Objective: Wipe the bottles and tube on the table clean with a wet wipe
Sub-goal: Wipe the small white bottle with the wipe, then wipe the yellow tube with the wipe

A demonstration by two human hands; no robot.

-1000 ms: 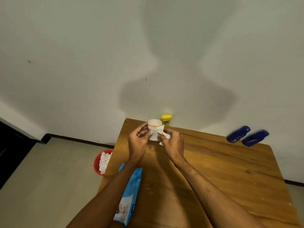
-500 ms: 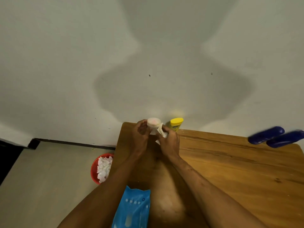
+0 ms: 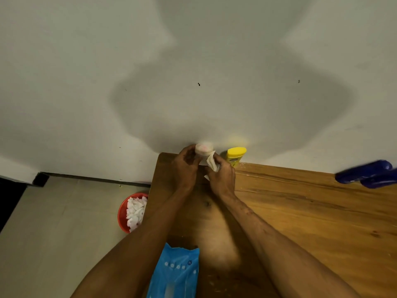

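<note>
A small white bottle [image 3: 204,149] with a pale pink top stands upright at the table's far left corner. My left hand [image 3: 186,166] grips its left side. My right hand [image 3: 222,176] pinches a crumpled white wet wipe [image 3: 211,163] against the bottle's right side. A yellow bottle [image 3: 235,155] stands just right of my hands by the wall. Two dark blue bottles [image 3: 369,174] lie side by side at the far right edge of the wooden table [image 3: 300,211].
A blue wet wipe pack [image 3: 176,274] lies near the table's front left edge between my forearms. On the floor left of the table sits a red bin [image 3: 123,214] holding several crumpled white wipes. A white wall runs along the table's far edge.
The view has swung left and closer, so the blue bottles sit nearer the right edge. My hands stay on the white bottle, the wipe shifting slightly on its side.
</note>
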